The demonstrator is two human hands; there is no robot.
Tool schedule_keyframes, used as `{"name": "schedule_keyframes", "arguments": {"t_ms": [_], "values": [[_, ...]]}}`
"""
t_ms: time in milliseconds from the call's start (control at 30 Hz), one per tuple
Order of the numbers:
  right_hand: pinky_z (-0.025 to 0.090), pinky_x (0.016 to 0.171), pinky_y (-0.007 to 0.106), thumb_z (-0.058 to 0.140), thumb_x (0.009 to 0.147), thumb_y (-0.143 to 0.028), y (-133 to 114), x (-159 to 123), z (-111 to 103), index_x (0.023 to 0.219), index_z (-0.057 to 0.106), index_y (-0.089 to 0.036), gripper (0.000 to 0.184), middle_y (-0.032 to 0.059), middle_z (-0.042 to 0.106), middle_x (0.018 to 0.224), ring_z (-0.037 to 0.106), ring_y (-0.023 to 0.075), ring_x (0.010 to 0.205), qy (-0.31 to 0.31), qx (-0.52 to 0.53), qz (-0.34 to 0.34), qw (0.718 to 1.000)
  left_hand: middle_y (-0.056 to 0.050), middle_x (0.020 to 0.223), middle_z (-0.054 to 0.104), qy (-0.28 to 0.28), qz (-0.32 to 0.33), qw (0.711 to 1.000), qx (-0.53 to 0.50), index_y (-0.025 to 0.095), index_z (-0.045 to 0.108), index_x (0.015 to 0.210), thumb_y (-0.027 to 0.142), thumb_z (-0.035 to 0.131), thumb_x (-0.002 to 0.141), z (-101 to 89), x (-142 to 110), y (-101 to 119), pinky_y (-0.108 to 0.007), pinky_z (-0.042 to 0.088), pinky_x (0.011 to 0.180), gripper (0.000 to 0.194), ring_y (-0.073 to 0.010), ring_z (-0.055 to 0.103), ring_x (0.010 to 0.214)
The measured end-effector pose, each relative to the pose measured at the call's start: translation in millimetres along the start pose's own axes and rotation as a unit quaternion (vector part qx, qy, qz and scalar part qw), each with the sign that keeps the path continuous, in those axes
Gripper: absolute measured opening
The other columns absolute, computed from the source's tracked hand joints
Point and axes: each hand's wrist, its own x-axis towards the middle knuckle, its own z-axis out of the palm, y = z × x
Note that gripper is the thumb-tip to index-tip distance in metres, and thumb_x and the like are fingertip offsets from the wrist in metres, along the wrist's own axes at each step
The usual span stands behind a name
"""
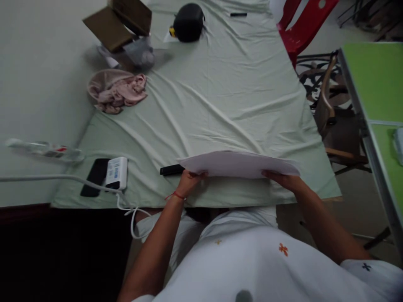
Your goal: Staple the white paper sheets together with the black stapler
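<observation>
A white sheet of paper [236, 163], perhaps more than one layer, is held up at the near edge of the cloth-covered table. My left hand [191, 181], with a red string at the wrist, grips its left part. On the right, my right hand [281, 179] pinches the paper's near edge. The sheet bows slightly between the two hands, and the fingers beneath it are partly hidden. Just left of the paper lies a black oblong object [171, 169], its right end covered by the sheet and my left hand.
A black phone [94, 178] and a white device [116, 173] with a cable lie left. Beyond are a plastic bottle [47, 151], pink cloth [122, 92], cardboard box [110, 29] and black case [189, 23]. A red chair [302, 31] and green table [374, 84] stand right.
</observation>
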Motion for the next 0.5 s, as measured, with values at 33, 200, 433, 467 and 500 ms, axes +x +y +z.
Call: {"name": "schedule_keyframes", "arguments": {"t_ms": [33,200,433,467,500], "values": [[0.065,0.092,0.047,0.091,0.070,-0.060,-1,0,2,0.093,0.082,-0.031,0.039,0.0048,0.081,0.092,0.077,0.0335,0.096,-0.001,0.007,-0.008,1.000,-0.005,0.080,0.078,-0.001,-0.005,1.000,-0.004,0.017,0.080,0.079,0.043,0.098,0.056,2.7,1,-5,-0.034,0.061,0.083,0.039,-0.0210,0.069,0.079],[0.059,0.111,0.054,0.090,0.074,-0.054,-3,1,7,0.110,0.083,-0.032,0.044,0.0069,0.083,0.115,0.074,0.0373,0.120,-0.005,0.040,-0.032,0.999,-0.008,0.090,0.080,-0.030,-0.003,0.999,-0.029,0.015,0.082,0.087,0.046,0.098,0.058,5.4,1,-12,-0.035,0.063,0.083,0.045,-0.0213,0.072,0.082],[0.056,0.114,0.059,0.082,0.074,-0.073,31,4,11,0.120,0.082,-0.031,0.062,0.0094,0.083,0.110,0.074,0.0407,0.120,-0.027,-0.001,-0.046,0.999,-0.011,0.103,0.083,-0.019,0.022,0.999,0.033,0.017,0.078,0.098,0.049,0.097,0.053,-3.8,4,-27,-0.044,0.061,0.101,0.059,-0.0269,0.075,0.098],[0.058,0.111,0.059,0.077,0.074,-0.077,35,5,12,0.119,0.082,-0.031,0.064,0.0097,0.083,0.108,0.074,0.0410,0.118,-0.028,0.005,-0.052,0.998,-0.012,0.104,0.083,-0.034,0.020,0.998,0.042,0.017,0.078,0.099,0.052,0.096,0.054,-4.1,4,-28,-0.044,0.062,0.100,0.060,-0.0279,0.075,0.098],[0.060,0.107,0.059,0.075,0.074,-0.081,39,5,14,0.116,0.083,-0.033,0.064,0.0100,0.083,0.106,0.075,0.0411,0.116,-0.030,0.009,-0.057,0.998,-0.013,0.106,0.084,-0.050,0.015,0.997,0.049,0.018,0.078,0.101,0.054,0.096,0.055,-3.7,4,-27,-0.045,0.062,0.100,0.061,-0.0287,0.076,0.099]]}}
